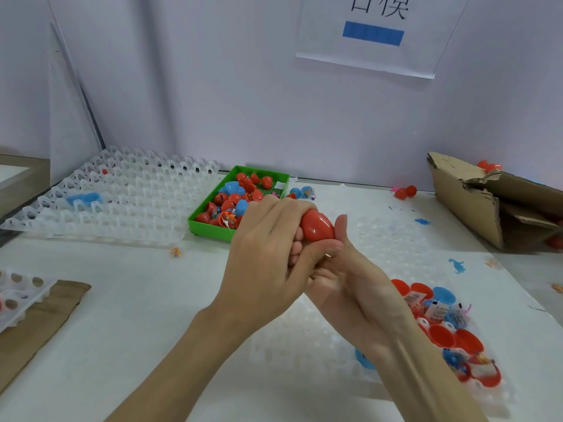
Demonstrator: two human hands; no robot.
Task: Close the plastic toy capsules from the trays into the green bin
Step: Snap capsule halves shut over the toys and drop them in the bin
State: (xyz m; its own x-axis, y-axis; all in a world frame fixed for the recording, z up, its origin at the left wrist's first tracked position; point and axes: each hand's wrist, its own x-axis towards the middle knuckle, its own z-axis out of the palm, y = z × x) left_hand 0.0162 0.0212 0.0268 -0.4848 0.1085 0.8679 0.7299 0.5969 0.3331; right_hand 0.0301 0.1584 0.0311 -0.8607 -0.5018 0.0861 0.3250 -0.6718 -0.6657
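Nearest the camera, two forearms rise from the bottom edge and meet at mid-frame. The left hand (268, 257) curls its fingers round a red capsule (317, 226), and the right hand (350, 281) cups it from below, thumb up along its right side; both grip it, seemingly pressing the halves together. The capsule's long axis tilts from upper left to lower right. The green bin (210, 222), holding red and blue capsules, lies just up-left of the hands, nearer the left hand, with nothing between. At lower right a clear tray (304, 345) carries open red and blue halves (441, 336). An almost bare white tray (122, 196) sits at left, and torn cardboard (475, 205) at right.
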